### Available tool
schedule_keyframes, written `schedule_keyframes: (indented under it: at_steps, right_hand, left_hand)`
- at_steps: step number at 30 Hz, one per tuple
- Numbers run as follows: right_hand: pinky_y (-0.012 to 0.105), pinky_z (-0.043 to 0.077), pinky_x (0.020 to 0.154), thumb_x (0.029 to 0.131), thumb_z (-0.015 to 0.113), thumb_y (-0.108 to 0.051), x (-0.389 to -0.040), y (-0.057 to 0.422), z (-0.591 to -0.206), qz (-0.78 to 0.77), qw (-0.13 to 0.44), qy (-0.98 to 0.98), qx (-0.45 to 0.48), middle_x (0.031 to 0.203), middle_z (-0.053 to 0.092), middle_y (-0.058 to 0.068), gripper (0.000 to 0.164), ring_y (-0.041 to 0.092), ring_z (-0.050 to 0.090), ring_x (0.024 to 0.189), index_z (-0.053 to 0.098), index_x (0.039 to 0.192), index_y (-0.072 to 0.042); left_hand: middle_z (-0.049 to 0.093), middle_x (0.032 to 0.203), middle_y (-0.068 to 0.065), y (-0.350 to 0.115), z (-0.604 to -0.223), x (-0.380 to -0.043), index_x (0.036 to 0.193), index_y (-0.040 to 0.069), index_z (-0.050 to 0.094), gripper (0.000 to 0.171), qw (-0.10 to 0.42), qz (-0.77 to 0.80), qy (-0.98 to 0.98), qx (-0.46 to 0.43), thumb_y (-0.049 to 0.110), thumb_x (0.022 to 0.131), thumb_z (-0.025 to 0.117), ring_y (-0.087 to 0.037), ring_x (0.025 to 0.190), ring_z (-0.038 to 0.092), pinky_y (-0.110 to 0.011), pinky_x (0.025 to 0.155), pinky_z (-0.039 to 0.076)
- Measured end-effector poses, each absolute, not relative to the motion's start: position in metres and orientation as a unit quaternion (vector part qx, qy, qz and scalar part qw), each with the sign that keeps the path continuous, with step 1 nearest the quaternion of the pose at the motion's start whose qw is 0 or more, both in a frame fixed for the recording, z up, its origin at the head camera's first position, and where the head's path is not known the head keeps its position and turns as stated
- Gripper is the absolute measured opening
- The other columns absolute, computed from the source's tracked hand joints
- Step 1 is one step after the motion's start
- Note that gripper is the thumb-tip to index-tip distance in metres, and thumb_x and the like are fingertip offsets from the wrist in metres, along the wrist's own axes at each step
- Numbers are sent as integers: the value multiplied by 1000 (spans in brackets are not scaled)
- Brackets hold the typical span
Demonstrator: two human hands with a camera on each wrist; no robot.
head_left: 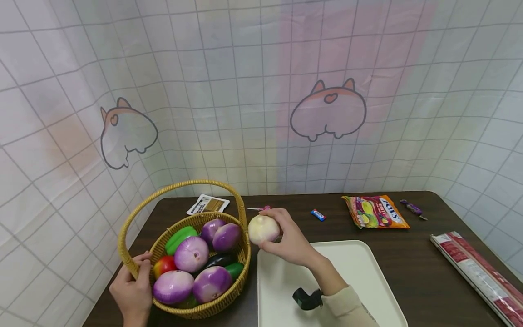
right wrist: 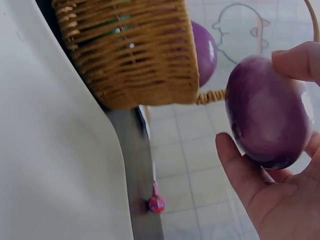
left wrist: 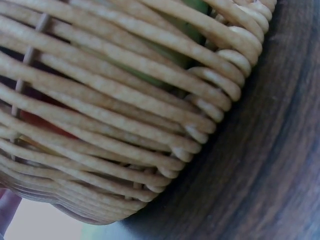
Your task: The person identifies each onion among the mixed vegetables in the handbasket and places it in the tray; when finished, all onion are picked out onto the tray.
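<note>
A yellow wicker basket (head_left: pixel 204 311) with a tall arched handle stands on the left of the table. My left hand (head_left: pixel 132 286) grips it at the left rim, by the foot of the handle. Inside lie several purple-and-white onions (head_left: pixel 191 254), a green pepper (head_left: pixel 180 239), a red tomato-like piece (head_left: pixel 165 265) and a dark eggplant (head_left: pixel 220 260). My right hand (head_left: pixel 288 238) holds another onion (head_left: pixel 263 230) in the air, just right of the basket rim. Its purple side (right wrist: pixel 270 112) faces the right wrist camera, between thumb and fingers. The left wrist view shows mostly basket weave (left wrist: pixel 100 90).
A white tray (head_left: pixel 355 254) lies under my right forearm. Behind are a flat packet (head_left: pixel 208 205), a lollipop (right wrist: pixel 156 203), a small blue candy (head_left: pixel 318 215), a candy bag (head_left: pixel 376 212) and a purple-wrapped candy (head_left: pixel 412 208). A long red-and-white package (head_left: pixel 478 272) lies far right.
</note>
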State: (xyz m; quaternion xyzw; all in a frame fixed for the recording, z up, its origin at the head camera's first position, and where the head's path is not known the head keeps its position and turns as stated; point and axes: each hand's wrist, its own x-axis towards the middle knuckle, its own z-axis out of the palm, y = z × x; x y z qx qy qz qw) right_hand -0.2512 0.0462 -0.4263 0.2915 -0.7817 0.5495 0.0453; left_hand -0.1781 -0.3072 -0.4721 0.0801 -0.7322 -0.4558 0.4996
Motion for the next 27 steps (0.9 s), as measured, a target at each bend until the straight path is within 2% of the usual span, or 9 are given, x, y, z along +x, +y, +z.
schedule_keyframes:
  at_steps: [7, 16, 22, 27]
  right_hand:
    - [39, 50, 88, 73, 78, -9, -259, 60, -428, 530, 57, -799, 277, 133, 48, 6, 68, 24, 56, 110, 46, 133, -13]
    - [43, 47, 92, 71, 82, -16, -266, 73, -433, 514, 36, -821, 247, 132, 45, 8, 78, 25, 55, 111, 46, 140, -21]
    - [49, 45, 96, 72, 83, -23, -271, 86, -442, 494, 21, -840, 223, 134, 44, 13, 77, 29, 53, 114, 48, 140, -18]
    - [48, 44, 97, 72, 83, -22, -276, 98, -451, 487, -3, -849, 205, 132, 45, 13, 76, 28, 51, 115, 50, 139, -15]
  left_hand:
    - [72, 86, -21, -309, -471, -178, 66, -4, 65, 17, 505, -452, -731, 75, -6, 83, 69, 5, 85, 66, -8, 75, 45]
    - [72, 87, -21, -318, -473, -178, 67, -5, 66, 15, 505, -434, -743, 60, -7, 81, 69, 8, 80, 62, -8, 72, 43]
    - [71, 88, -22, -322, -475, -178, 67, -6, 65, 15, 502, -433, -747, 54, -6, 82, 68, 9, 79, 60, -10, 71, 41]
    - [71, 88, -22, -321, -475, -178, 67, -6, 65, 16, 500, -429, -750, 56, -6, 83, 68, 11, 79, 60, -10, 71, 41]
